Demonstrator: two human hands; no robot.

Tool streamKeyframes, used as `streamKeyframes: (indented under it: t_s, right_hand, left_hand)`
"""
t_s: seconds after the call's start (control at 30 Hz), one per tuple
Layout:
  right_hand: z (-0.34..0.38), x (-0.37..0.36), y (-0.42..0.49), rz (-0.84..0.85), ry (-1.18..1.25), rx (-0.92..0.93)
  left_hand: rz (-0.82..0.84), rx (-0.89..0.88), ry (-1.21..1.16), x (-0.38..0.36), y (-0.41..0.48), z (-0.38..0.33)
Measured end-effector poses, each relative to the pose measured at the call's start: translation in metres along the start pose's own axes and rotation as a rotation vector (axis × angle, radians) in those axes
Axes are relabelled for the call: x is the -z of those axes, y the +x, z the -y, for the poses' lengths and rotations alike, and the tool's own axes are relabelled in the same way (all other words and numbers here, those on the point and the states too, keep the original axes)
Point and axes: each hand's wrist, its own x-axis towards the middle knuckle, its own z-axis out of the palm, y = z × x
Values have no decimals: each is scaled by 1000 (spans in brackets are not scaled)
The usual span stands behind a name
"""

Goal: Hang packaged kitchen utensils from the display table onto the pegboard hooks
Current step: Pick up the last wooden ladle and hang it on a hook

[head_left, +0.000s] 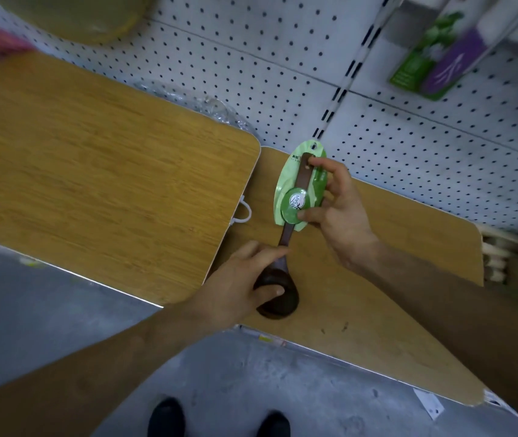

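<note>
Packaged spoon: we hold a dark wooden spoon (pixel 284 302) just right of the frame's centre, above the counter (pixel 393 279). Its bowl is low and its handle runs up into a green card (pixel 286 179).
Left hand: our left hand (pixel 245 279) comes in from the lower left and curls around the spoon's bowl, with the thumb lying across the dark wood.
Right hand: our right hand (pixel 342 209) comes in from the right and pinches the green card. The thumb presses near the round label, the fingertips sit at the card's upper right edge, and the other fingers are loosely bent.
Spoon and hands: the spoon spans the gap between them, bowl end in the left hand and carded handle end in the right.
Card top: its hang hole points toward the pegboard (pixel 409 137) and sits at the counter's back edge.
Pegboard: white with dark holes, it fills the upper part of the frame.
Hanging package: a green and purple pack (pixel 434 55) is at the upper right.
Wooden board: a large bamboo-coloured board (pixel 109 171) with a white loop (pixel 243 212) fills the left.
Floor: grey, with two dark shoes (pixel 166 417) at the bottom edge.
</note>
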Motion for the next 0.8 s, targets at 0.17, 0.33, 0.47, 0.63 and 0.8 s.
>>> streamKeyframes:
  t_s: [0.17,0.33,0.47,0.63,0.8]
  right_hand:
    - [55,14,-56,-33,23,92]
    - [123,39,-121,-110,-56,174]
    - [174,73,-186,-191,-75,206]
    - [215,121,-282,-322,-88,225]
    - [247,182,-367,-406,-54,279]
  left_hand:
    - [19,-148,36,21,-15,-42]
    - [45,-268,51,37,-37,-112]
    - [115,-337,81,36,-59,-181]
    - [189,-389,63,6,-95,-267]
    - [262,-481,116,-40,-114,-352]
